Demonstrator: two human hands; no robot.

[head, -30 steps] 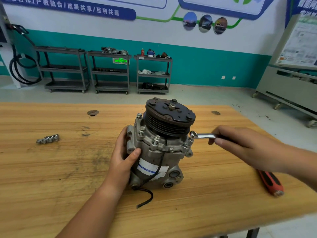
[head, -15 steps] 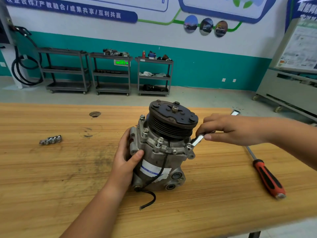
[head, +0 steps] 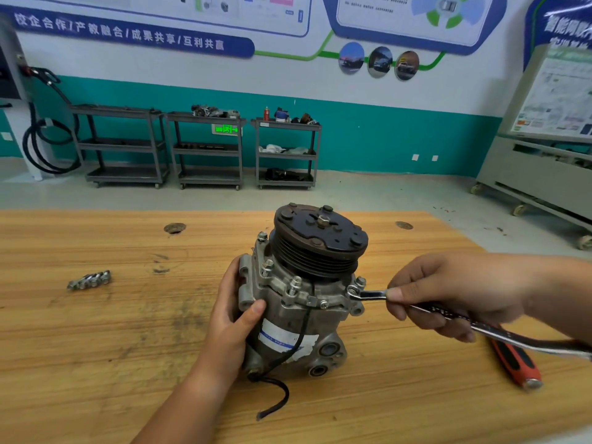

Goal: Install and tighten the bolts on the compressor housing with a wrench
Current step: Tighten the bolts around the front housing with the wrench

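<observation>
A grey compressor point(head: 298, 318) with a black pulley on top stands on the wooden table point(head: 96, 347). Several bolts stick up from its housing flange. My left hand point(head: 234, 315) grips the housing's left side, thumb across the front. My right hand point(head: 455, 296) holds a shiny wrench point(head: 368, 294); its ring end sits on a bolt point(head: 352, 290) at the flange's right corner, and the handle runs out to the lower right past my palm.
A small pile of loose bolts point(head: 89, 280) lies at the table's left. A red and black screwdriver point(head: 515, 363) lies at the right, partly under the wrench handle. A black cable point(head: 275, 398) trails from the compressor toward the front edge. Grey shelf carts stand by the far wall.
My right hand has swung the wrench handle from pointing toward the far right back toward me and to the lower right, with its head staying on the right-corner bolt. My left hand has not moved.
</observation>
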